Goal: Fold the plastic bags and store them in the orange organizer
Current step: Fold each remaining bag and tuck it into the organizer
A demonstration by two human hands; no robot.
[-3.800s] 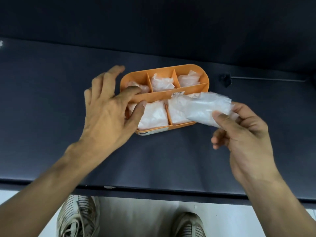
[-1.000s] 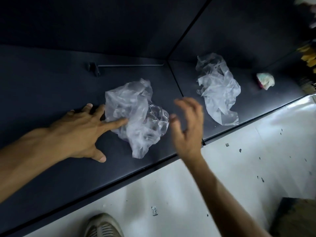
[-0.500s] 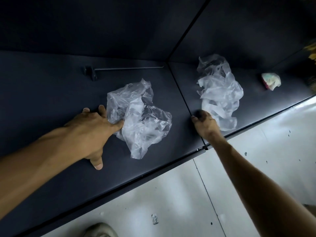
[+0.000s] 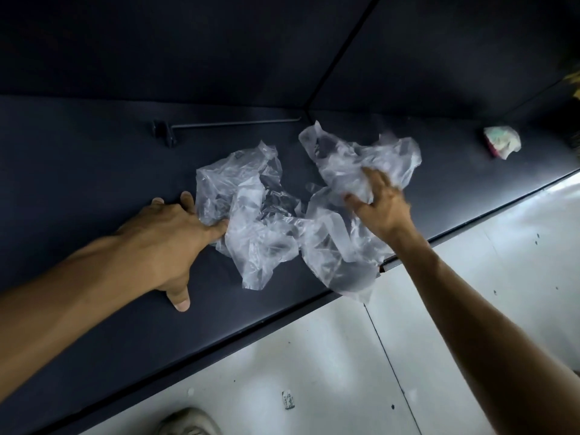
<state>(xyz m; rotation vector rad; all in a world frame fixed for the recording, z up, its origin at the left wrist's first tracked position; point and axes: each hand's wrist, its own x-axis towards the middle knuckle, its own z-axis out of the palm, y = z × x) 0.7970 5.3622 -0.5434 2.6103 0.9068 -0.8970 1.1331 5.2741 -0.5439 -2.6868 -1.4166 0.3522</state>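
Two crumpled clear plastic bags lie on the dark shelf [image 4: 94, 171]. My left hand [image 4: 169, 237] rests flat on the shelf with its fingertips pressing the left edge of the nearer bag [image 4: 251, 215]. My right hand [image 4: 381, 205] grips the second bag [image 4: 354, 171] in its curled fingers; that bag's lower part hangs over the shelf's front edge and touches the first bag. The orange organizer is out of view.
A black metal hook rod [image 4: 219, 125] lies along the back of the shelf. A small pale crumpled wad [image 4: 502, 141] sits far right. The shelf's front edge runs diagonally above the white tiled floor [image 4: 314, 356]; a shoe [image 4: 188, 422] shows below.
My right hand reached the far bag, took hold of it and dragged it left toward the first bag. My left hand stayed pressed on the nearer bag. Earlier, the organizer was in view.
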